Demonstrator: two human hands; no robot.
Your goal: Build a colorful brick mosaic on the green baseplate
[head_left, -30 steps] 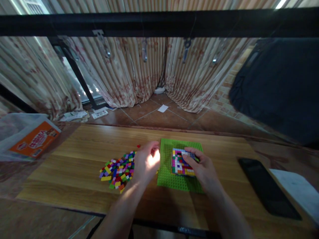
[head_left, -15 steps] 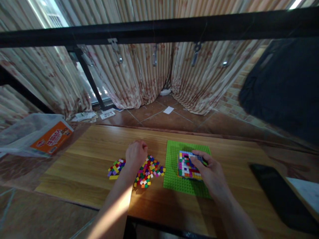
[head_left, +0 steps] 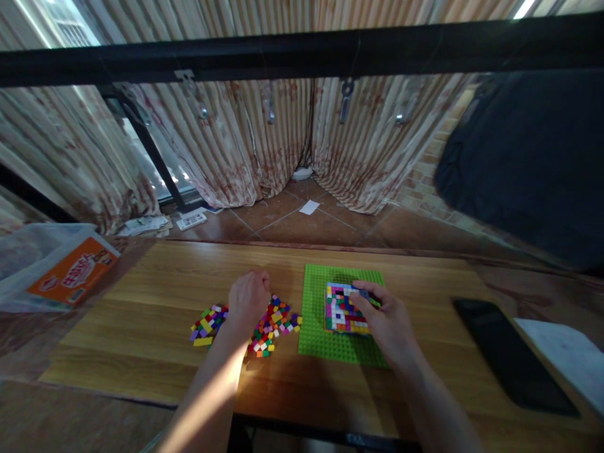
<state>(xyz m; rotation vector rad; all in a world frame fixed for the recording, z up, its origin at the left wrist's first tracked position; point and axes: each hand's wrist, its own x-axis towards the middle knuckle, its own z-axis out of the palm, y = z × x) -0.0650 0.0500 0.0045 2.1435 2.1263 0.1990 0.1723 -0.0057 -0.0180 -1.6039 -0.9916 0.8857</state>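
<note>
A multicoloured build of small toy bricks (head_left: 336, 308) sits on a green studded baseplate (head_left: 314, 343). My right hand (head_left: 387, 321) covers the build's right side, with the thumb over its top and the fingers curled at the far right corner. Whether a single small brick is also between those fingertips is hidden. To the left, a loose pile of small coloured bricks (head_left: 278, 318) lies on the wooden table. My left hand (head_left: 249, 297) is over the pile with its fingers curled closed; the back of the hand hides whatever they hold.
A black tablet-like slab (head_left: 512, 355) and a white sheet (head_left: 561, 349) lie at the right. A clear plastic bin (head_left: 51, 267) with an orange label stands beyond the left of the wooden table (head_left: 155, 327). A dark bar (head_left: 302, 60) crosses the view above.
The whole view has shifted, so everything appears slightly further left. Both hands stay at nearly the same places over the pile and the build, with only small finger movement.
</note>
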